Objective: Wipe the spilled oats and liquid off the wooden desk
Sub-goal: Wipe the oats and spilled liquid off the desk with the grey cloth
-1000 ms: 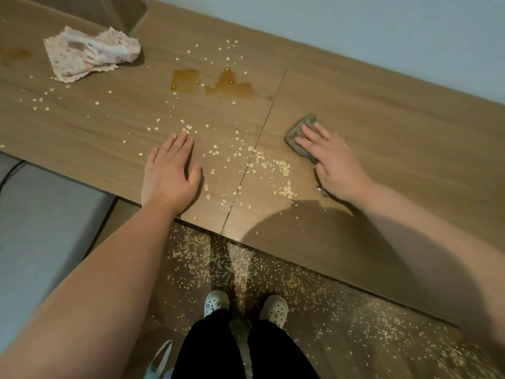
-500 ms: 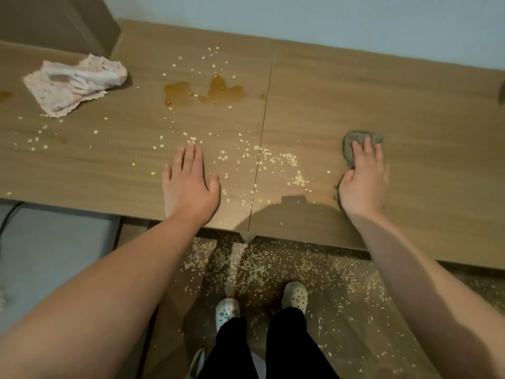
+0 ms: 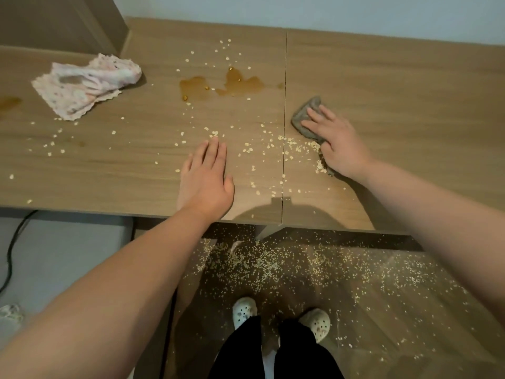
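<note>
A wooden desk point(image 3: 396, 86) made of two joined panels runs along a pale wall. Loose oats point(image 3: 262, 149) lie scattered around the seam, and a brown liquid puddle point(image 3: 218, 84) sits further back on the left panel. My right hand point(image 3: 336, 143) presses flat on a grey cloth point(image 3: 302, 117) just right of the seam, fingers straight, with oats bunched at the cloth's near edge. My left hand point(image 3: 207, 179) rests flat on the left panel near the front edge, fingers straight and holding nothing.
A crumpled pink-and-white cloth point(image 3: 87, 84) lies at the back left. A second small brown stain point(image 3: 9, 102) marks the far left edge. Many oats point(image 3: 300, 266) cover the floor under the desk, around my feet in white clogs point(image 3: 244, 307). A black cable point(image 3: 11, 253) runs at left.
My right hand has slid the grey cloth leftward toward the seam, pushing oats ahead of it, after sweeping out to the right half a second ago. My left hand stays flat in place.
</note>
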`<state>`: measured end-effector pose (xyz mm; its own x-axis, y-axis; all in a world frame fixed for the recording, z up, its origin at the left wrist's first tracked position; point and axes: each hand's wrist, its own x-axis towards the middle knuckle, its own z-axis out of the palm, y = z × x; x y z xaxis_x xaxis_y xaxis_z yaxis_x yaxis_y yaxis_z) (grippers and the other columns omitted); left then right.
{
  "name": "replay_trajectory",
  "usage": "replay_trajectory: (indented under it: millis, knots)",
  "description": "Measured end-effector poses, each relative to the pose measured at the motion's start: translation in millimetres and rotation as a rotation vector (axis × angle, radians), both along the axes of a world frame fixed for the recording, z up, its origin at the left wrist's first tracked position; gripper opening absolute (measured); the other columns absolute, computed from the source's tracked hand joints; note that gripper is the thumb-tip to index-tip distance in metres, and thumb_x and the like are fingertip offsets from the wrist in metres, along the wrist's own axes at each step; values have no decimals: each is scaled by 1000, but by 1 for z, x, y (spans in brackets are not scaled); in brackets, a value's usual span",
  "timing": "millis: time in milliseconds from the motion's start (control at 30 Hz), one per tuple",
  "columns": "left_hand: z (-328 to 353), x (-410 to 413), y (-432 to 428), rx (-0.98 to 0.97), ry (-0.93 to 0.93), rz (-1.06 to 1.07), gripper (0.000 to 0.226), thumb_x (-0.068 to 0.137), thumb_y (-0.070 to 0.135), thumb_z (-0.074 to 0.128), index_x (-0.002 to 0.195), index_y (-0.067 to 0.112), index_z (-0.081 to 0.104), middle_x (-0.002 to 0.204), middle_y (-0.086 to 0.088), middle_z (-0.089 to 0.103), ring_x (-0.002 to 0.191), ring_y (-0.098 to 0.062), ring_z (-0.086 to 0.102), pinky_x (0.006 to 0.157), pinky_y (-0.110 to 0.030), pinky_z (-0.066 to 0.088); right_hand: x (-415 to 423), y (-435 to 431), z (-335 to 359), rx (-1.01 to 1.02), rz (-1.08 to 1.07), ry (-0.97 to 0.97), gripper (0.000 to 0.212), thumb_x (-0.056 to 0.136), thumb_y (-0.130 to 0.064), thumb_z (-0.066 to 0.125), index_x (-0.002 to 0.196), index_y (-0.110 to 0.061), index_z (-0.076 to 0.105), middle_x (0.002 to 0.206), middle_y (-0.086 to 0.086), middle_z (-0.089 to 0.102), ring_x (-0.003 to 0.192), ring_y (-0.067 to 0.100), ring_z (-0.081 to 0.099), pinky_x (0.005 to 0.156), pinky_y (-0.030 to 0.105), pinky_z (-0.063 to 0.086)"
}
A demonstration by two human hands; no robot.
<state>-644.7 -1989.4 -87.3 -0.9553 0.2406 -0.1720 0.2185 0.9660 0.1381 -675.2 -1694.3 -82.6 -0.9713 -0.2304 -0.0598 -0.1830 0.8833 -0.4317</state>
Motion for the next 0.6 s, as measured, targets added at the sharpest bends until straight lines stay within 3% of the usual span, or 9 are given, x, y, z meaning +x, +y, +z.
replay_trajectory:
  millis: [300,467,600]
  knots:
    - [2,1,2,-6,13,3,61,101,34,29,157,17,9,165,0,2,151,-18,-1,121,-38,2,71,-25,-3,-26,129,-7,62,89,-1,46,145,-28,37,154,-10,20,146,11,5,119,42,-3]
    - [2,1,2,17,27,10,61,101,31,32,157,16,12,165,-2,5,151,-19,2,121,-39,4,106,-39,-10,-26,201,61,57,85,-15,29,138,-20,48,149,-1,32,142,25,21,113,58,8]
    - [2,2,2,11,37,7,60,101,31,31,157,15,14,164,-3,8,151,-20,3,121,-40,6,137,-50,-9,-34,190,58,62,83,-6,41,141,-26,42,153,-5,31,146,19,19,118,53,10]
